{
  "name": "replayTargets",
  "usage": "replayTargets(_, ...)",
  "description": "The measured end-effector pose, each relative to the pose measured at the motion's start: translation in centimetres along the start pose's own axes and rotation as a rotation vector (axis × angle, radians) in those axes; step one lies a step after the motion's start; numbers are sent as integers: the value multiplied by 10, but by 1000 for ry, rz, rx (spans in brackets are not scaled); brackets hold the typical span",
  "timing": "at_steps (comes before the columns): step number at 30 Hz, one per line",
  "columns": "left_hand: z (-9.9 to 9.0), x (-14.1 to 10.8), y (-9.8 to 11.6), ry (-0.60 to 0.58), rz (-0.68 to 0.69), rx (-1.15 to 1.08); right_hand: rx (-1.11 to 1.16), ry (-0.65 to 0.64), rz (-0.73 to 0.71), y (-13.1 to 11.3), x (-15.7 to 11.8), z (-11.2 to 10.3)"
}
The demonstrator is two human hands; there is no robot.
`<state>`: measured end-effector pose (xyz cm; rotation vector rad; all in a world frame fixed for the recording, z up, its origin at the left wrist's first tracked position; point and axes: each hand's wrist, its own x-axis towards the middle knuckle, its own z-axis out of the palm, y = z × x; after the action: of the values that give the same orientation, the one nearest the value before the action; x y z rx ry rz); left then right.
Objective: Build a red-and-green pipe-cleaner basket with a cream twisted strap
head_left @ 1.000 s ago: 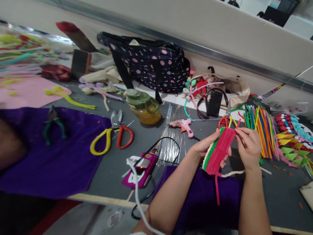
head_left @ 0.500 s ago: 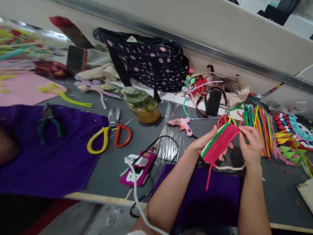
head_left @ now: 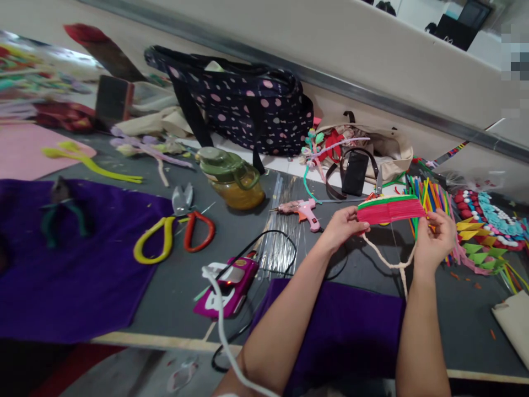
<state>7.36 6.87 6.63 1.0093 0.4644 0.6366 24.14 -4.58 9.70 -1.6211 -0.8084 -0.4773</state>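
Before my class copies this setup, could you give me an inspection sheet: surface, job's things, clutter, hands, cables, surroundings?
Surface: gray tabletop, purple cloth beneath the forearms.
Job's things: red-green-white pipe-cleaner panel; cream pipe cleaner hanging below.
Clutter: green-handled pliers, yellow-and-red-handled snips, green-lidded jug, pink glue gun.
Hands: left hand pinches the panel's left end; right hand its right.
Cables: white cable over the front edge; black cable crossing a purple device.
Surroundings: dotted bag beside the wall.

Pale partition (head_left: 330,38), metal rail (head_left: 372,96), grey tabletop (head_left: 165,298)
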Motion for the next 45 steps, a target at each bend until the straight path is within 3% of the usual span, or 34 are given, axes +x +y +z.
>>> replayTargets(4,-2,6,-5,106,77,224,246,53,198,7,0,5)
replayTargets(7,-4,7,-6,111,104,286,499,93,409,13,2,6)
replayTargets(10,-4,6,-4,82,101,233,675,13,611,16,5,3)
replayTargets(13,-3,4,0,67,111,176,722,-59,721,17,7,-1)
replayTargets(25,3,-2,9,58,164,90,611,-82,706,15,8,-4)
replayTargets(31,3,-3,11,50,181,97,641,-104,809,12,8,-3)
replayTargets(45,1,-4,12,33,223,150,624,-75,842,8,6,-4)
